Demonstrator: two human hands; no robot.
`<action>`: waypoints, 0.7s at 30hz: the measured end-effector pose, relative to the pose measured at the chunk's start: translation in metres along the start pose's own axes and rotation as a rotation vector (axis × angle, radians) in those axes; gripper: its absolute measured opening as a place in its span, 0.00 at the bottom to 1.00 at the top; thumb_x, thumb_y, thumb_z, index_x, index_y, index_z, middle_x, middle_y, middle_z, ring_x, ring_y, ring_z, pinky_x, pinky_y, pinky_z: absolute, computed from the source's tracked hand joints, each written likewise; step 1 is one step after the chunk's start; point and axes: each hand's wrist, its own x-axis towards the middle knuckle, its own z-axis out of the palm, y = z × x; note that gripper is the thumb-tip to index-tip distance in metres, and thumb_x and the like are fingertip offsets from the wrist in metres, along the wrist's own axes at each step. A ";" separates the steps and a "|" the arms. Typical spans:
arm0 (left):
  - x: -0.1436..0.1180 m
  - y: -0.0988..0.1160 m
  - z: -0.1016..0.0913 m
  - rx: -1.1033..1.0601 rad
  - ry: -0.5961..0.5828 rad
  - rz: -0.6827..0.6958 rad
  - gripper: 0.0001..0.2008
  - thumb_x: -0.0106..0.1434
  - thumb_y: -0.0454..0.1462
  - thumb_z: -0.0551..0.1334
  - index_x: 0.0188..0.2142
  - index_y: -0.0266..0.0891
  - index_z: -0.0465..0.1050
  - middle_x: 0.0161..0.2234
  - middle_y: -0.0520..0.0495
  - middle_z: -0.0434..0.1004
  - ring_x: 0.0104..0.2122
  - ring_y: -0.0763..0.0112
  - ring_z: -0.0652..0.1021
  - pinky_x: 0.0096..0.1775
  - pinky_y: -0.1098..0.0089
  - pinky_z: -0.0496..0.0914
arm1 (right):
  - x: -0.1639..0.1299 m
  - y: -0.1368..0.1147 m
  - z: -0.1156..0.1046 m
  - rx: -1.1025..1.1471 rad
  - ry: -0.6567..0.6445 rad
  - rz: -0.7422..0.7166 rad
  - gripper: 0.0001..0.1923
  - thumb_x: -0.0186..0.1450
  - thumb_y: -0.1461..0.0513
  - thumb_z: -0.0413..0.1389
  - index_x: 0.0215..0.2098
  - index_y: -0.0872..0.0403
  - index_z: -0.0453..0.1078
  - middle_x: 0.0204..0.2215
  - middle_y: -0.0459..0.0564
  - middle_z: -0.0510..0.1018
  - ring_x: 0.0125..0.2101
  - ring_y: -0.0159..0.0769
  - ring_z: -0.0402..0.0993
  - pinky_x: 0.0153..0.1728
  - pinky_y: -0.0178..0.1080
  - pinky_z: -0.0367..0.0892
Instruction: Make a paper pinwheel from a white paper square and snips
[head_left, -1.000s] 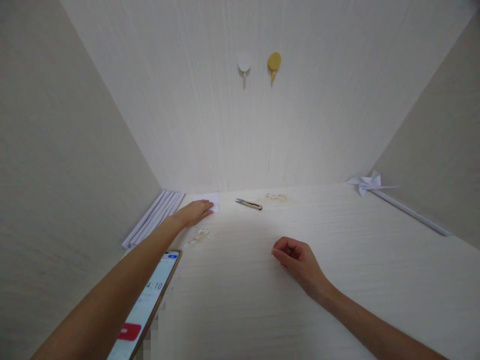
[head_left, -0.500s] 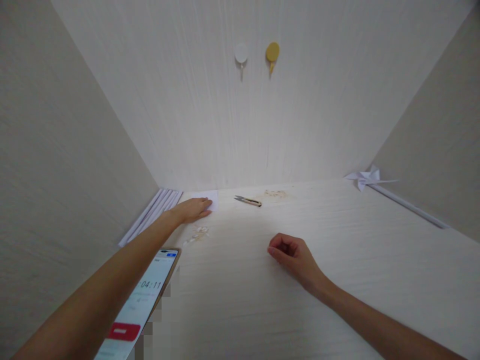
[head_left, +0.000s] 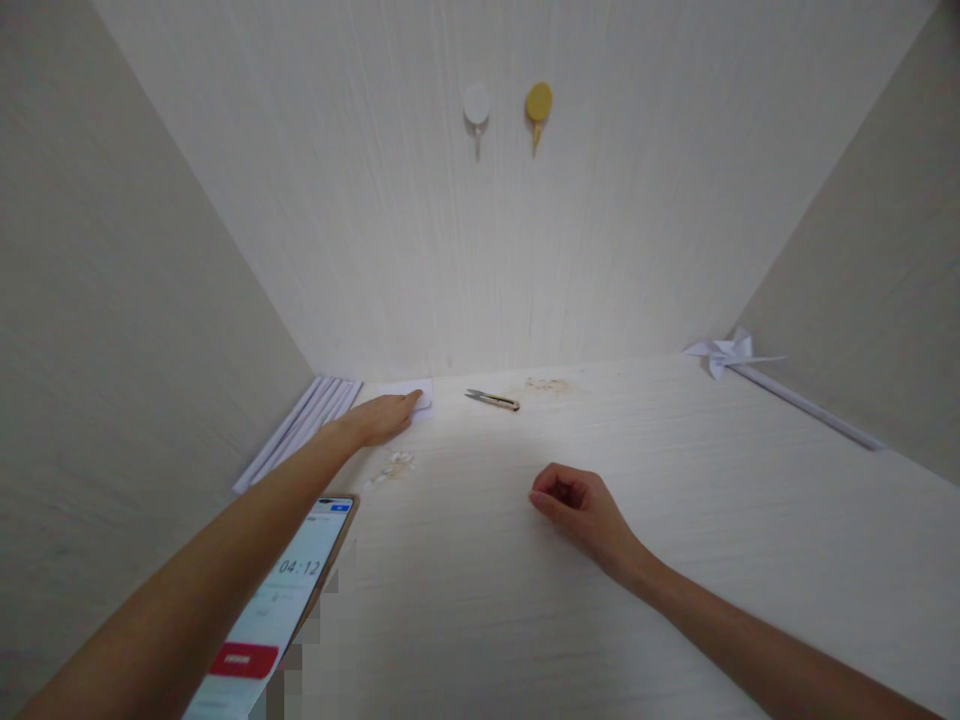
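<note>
My left hand (head_left: 386, 418) reaches to the back left, its fingers drawn together at a small stack of white paper sheets (head_left: 422, 386). It pinches the top sheet, whose near right corner looks slightly lifted. My right hand (head_left: 574, 500) hovers or rests at the middle of the table, fingers curled and thumb against the index finger, with nothing visible in it. Between the hands, nearer the back wall, lie small thread snips (head_left: 493, 400). Several rolled paper sticks (head_left: 300, 430) lie left of my left hand.
A phone showing a running timer (head_left: 300, 570) lies partly under my left forearm. Small white and tan bits (head_left: 392, 467) and more tan bits (head_left: 547, 385) are on the table. A paper pinwheel (head_left: 731, 352) on a stick lies at the right wall. White (head_left: 476, 104) and yellow hooks (head_left: 538, 102) hang behind.
My left fingers have drawn together from lying over the paper, and the top sheet's corner has shifted. My right hand keeps its curled pose. The view has turned slightly.
</note>
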 end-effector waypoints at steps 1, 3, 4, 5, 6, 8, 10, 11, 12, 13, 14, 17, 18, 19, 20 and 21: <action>0.000 0.001 0.001 0.001 0.013 -0.026 0.24 0.58 0.33 0.45 0.54 0.25 0.50 0.45 0.31 0.70 0.44 0.61 0.72 0.43 0.66 0.63 | 0.000 0.000 0.000 -0.003 -0.001 0.003 0.09 0.51 0.58 0.53 0.20 0.56 0.62 0.14 0.40 0.59 0.17 0.25 0.52 0.18 0.32 0.47; 0.000 0.003 0.003 0.001 0.055 -0.079 0.23 0.58 0.32 0.46 0.53 0.26 0.53 0.43 0.32 0.72 0.42 0.62 0.73 0.42 0.68 0.64 | 0.000 0.000 -0.001 -0.017 -0.001 0.005 0.08 0.51 0.59 0.53 0.20 0.56 0.62 0.15 0.41 0.59 0.17 0.25 0.52 0.18 0.32 0.47; 0.000 0.004 0.004 0.000 0.077 -0.102 0.21 0.57 0.31 0.46 0.50 0.28 0.58 0.42 0.34 0.73 0.41 0.63 0.74 0.42 0.68 0.64 | 0.000 0.000 -0.001 -0.028 0.000 0.005 0.08 0.51 0.59 0.53 0.20 0.56 0.62 0.15 0.41 0.59 0.17 0.25 0.53 0.18 0.32 0.47; -0.001 0.004 0.004 0.000 0.099 -0.120 0.18 0.57 0.30 0.46 0.46 0.30 0.62 0.41 0.36 0.73 0.41 0.64 0.74 0.42 0.69 0.64 | 0.000 0.000 -0.001 -0.038 0.001 0.003 0.08 0.51 0.59 0.53 0.20 0.56 0.62 0.15 0.41 0.59 0.17 0.25 0.53 0.18 0.32 0.48; -0.001 0.005 0.003 0.000 0.122 -0.136 0.17 0.57 0.29 0.45 0.42 0.31 0.66 0.40 0.37 0.74 0.41 0.64 0.74 0.41 0.69 0.64 | 0.000 0.001 -0.001 -0.048 0.001 0.000 0.08 0.51 0.59 0.53 0.20 0.56 0.62 0.15 0.41 0.60 0.17 0.25 0.53 0.18 0.32 0.48; -0.003 0.008 -0.004 -0.003 0.178 -0.183 0.16 0.56 0.28 0.45 0.38 0.33 0.68 0.40 0.38 0.74 0.40 0.64 0.74 0.40 0.69 0.64 | -0.001 0.001 -0.001 -0.063 0.004 -0.010 0.08 0.51 0.59 0.53 0.20 0.56 0.63 0.15 0.41 0.60 0.17 0.25 0.53 0.18 0.32 0.48; -0.006 0.012 -0.018 -0.011 0.256 -0.260 0.17 0.58 0.30 0.42 0.38 0.32 0.68 0.38 0.36 0.74 0.39 0.62 0.74 0.38 0.67 0.65 | -0.002 0.001 -0.002 -0.062 0.002 -0.027 0.07 0.51 0.60 0.53 0.21 0.56 0.63 0.14 0.40 0.59 0.17 0.25 0.52 0.18 0.31 0.47; -0.008 0.015 -0.026 -0.020 0.292 -0.292 0.18 0.60 0.32 0.41 0.38 0.33 0.68 0.37 0.36 0.74 0.38 0.61 0.74 0.37 0.67 0.64 | -0.003 0.001 -0.002 -0.052 -0.004 -0.043 0.07 0.51 0.60 0.53 0.21 0.56 0.63 0.14 0.40 0.59 0.16 0.25 0.52 0.18 0.31 0.47; -0.010 0.019 -0.035 -0.042 0.341 -0.319 0.18 0.60 0.34 0.41 0.37 0.34 0.68 0.35 0.38 0.74 0.37 0.62 0.74 0.36 0.67 0.64 | -0.003 0.000 -0.002 -0.038 -0.011 -0.066 0.06 0.51 0.60 0.53 0.21 0.56 0.63 0.15 0.41 0.60 0.17 0.25 0.52 0.17 0.31 0.48; -0.013 0.025 -0.044 -0.143 0.440 -0.334 0.18 0.61 0.37 0.42 0.34 0.34 0.69 0.32 0.39 0.75 0.34 0.62 0.74 0.35 0.67 0.64 | -0.004 -0.001 -0.002 -0.023 -0.019 -0.097 0.06 0.51 0.60 0.53 0.21 0.55 0.63 0.16 0.41 0.62 0.17 0.25 0.54 0.18 0.31 0.48; -0.017 0.032 -0.052 -0.256 0.532 -0.336 0.18 0.60 0.39 0.44 0.30 0.34 0.70 0.29 0.41 0.74 0.32 0.63 0.73 0.34 0.68 0.64 | -0.004 -0.003 -0.002 -0.011 -0.023 -0.131 0.06 0.51 0.61 0.53 0.20 0.55 0.63 0.17 0.43 0.64 0.18 0.26 0.55 0.18 0.32 0.50; -0.031 0.062 -0.068 -0.658 0.699 -0.414 0.18 0.57 0.43 0.49 0.20 0.33 0.67 0.19 0.46 0.68 0.23 0.69 0.69 0.25 0.71 0.61 | -0.005 -0.010 -0.004 0.005 0.015 -0.208 0.06 0.49 0.62 0.54 0.18 0.55 0.64 0.23 0.47 0.69 0.21 0.27 0.59 0.20 0.32 0.53; -0.037 0.074 -0.069 -0.832 0.719 -0.435 0.18 0.55 0.44 0.51 0.19 0.33 0.66 0.18 0.48 0.66 0.21 0.71 0.68 0.22 0.73 0.59 | -0.006 -0.012 -0.006 0.019 0.043 -0.218 0.06 0.48 0.62 0.55 0.17 0.55 0.64 0.24 0.47 0.70 0.22 0.27 0.59 0.20 0.32 0.53; -0.044 0.086 -0.068 -1.010 0.709 -0.422 0.17 0.54 0.45 0.52 0.20 0.33 0.66 0.17 0.50 0.65 0.19 0.73 0.66 0.20 0.74 0.57 | -0.007 -0.014 -0.007 0.042 0.072 -0.219 0.06 0.48 0.62 0.55 0.16 0.55 0.63 0.25 0.47 0.70 0.21 0.27 0.59 0.20 0.32 0.53; -0.050 0.099 -0.065 -1.170 0.681 -0.381 0.17 0.53 0.46 0.53 0.21 0.33 0.66 0.17 0.51 0.65 0.18 0.75 0.65 0.19 0.75 0.57 | -0.008 -0.016 -0.009 0.073 0.098 -0.212 0.06 0.47 0.63 0.56 0.16 0.55 0.63 0.24 0.46 0.70 0.21 0.26 0.59 0.20 0.32 0.53; -0.057 0.110 -0.060 -1.284 0.640 -0.333 0.17 0.52 0.47 0.54 0.22 0.34 0.66 0.18 0.51 0.65 0.18 0.76 0.65 0.19 0.75 0.56 | -0.010 -0.017 -0.011 0.107 0.119 -0.193 0.05 0.47 0.63 0.56 0.17 0.55 0.64 0.23 0.45 0.70 0.19 0.25 0.58 0.19 0.32 0.53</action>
